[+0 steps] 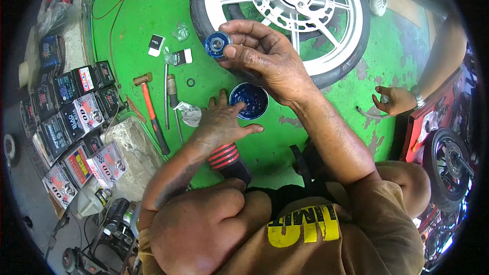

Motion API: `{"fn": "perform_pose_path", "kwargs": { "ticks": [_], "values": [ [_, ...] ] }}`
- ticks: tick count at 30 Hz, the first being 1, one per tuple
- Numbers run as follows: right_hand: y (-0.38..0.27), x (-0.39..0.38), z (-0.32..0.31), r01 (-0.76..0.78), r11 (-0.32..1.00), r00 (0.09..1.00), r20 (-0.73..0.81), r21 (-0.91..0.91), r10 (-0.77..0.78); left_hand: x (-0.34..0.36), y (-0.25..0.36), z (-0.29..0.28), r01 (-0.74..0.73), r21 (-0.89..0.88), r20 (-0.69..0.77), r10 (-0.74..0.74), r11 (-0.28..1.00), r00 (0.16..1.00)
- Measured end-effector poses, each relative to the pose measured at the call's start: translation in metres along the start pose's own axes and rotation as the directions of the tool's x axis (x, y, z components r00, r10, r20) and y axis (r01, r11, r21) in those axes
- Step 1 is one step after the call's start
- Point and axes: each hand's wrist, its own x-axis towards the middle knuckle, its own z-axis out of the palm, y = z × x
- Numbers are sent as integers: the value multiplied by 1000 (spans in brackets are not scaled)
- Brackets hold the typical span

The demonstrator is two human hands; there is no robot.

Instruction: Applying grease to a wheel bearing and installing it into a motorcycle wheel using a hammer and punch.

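Observation:
In my right hand point(265, 61) a round wheel bearing point(217, 45), smeared with blue grease, is pinched between thumb and fingers. It is held up in front of the wheel. Below it my left hand point(219, 119) is spread open over the near-left side of a round tin point(266, 103) of dark blue grease. One fingertip reaches over the rim to the grease. A white spoked wheel point(333, 1) with a black tyre and a brake disc lies flat beyond my hands.
On the green floor at left lie an orange-handled hammer point(149, 107), a metal rod point(166, 97), a screwdriver-like tool point(172, 91), a crumpled white rag point(189, 114), a small black ring point(191, 82) and small boxes point(156, 44). Stacked battery boxes point(76, 86) stand farther left. Another person's hand point(395, 100) is at right.

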Motion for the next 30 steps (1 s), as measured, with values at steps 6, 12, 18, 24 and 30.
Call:
{"fn": "perform_pose_path", "kwargs": {
  "ticks": [6, 12, 18, 24, 30],
  "values": [
    [2, 5, 4, -33, 999, 999, 14, 43, 33, -48, -45, -31, -301, -537, -213, 219, 788, 952],
    [24, 3, 11, -69, 998, 994, 80, 4, 69, -94, -71, -50, -670, -614, -700, 105, 417, 706],
    [33, 0, 38, -62, 998, 992, 106, -20, 63, -105, -68, -70, -652, -480, -810, -12, 587, 586],
    [33, 0, 48, 1, 991, 997, 80, -131, 10, -98, -73, -76, -594, -300, -853, 69, 747, 517],
    [32, 1, 51, 29, 977, 996, 83, -209, -12, -99, -66, -77, -506, -283, -845, 38, 815, 534]
  ]
}}
